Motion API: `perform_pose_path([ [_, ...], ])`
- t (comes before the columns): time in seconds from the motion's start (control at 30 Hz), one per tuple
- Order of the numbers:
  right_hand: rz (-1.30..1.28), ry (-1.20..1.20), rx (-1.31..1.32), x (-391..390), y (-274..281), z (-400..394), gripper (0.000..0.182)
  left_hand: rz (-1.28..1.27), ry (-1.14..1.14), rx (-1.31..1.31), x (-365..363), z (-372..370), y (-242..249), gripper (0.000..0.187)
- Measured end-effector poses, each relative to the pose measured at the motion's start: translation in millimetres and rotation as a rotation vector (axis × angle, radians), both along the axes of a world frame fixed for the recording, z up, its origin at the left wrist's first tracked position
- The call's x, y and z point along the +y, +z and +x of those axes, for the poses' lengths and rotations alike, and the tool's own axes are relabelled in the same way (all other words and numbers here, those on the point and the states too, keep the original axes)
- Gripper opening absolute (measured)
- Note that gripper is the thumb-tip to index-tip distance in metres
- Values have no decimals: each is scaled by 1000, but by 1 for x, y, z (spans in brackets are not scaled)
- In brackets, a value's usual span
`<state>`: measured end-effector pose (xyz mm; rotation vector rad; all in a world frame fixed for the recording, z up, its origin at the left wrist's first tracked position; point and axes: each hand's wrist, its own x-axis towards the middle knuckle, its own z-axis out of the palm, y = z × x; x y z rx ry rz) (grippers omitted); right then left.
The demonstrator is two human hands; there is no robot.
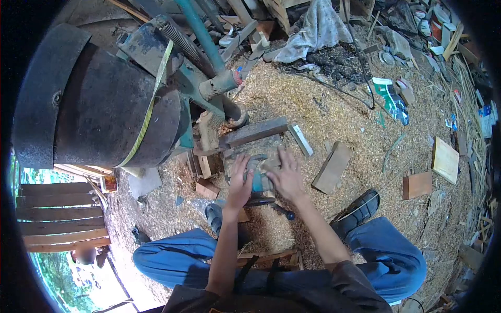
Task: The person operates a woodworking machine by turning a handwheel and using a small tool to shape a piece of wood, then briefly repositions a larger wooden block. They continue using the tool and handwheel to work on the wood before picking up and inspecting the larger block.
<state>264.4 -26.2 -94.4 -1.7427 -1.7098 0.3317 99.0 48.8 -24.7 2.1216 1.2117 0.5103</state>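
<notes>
My left hand (240, 180) rests at the left side of a dusty, teal-coloured metal tool (257, 181) between my knees, its fingers stretched forward. On the tool's right side lies my right hand (283, 172), fingers spread over its upper part. Under both hands is a worn board or plate (271, 144). A dark wooden beam (255, 132) lies just beyond the fingertips. A dark lever with a round black knob (289, 215) sticks out on the near side of the tool. The palms hide part of the tool.
A large dark drum-shaped machine (109, 104) with a yellow strap stands at the left. Wood blocks (332, 168), (417, 185) lie on sawdust at the right. A pale cloth (315, 34) and a cable lie ahead. My sandalled foot (357, 213) is near my right knee.
</notes>
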Motion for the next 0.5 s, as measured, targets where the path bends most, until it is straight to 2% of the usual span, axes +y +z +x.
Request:
perform_pose_path([
  [0.07,45,-317,196,0,-21,12,28,21,-15,17,1,-1,2,42],
  [0.1,41,-396,50,-5,-7,16,29,27,-4,33,2,1,2,43],
  [0.13,40,-395,48,-5,-6,16,29,29,6,51,0,2,2,43],
  [0.2,43,-58,99,-2,-3,13,30,17,8,35,-1,2,3,43],
  [0.37,8,5,112,9,-1,-9,33,-58,45,-73,-3,-1,9,41],
  [0.43,-115,47,167,10,5,0,35,-133,91,-209,1,-4,2,39],
  [0.5,-118,14,224,7,3,7,35,-185,151,-292,2,-17,-14,38],
])
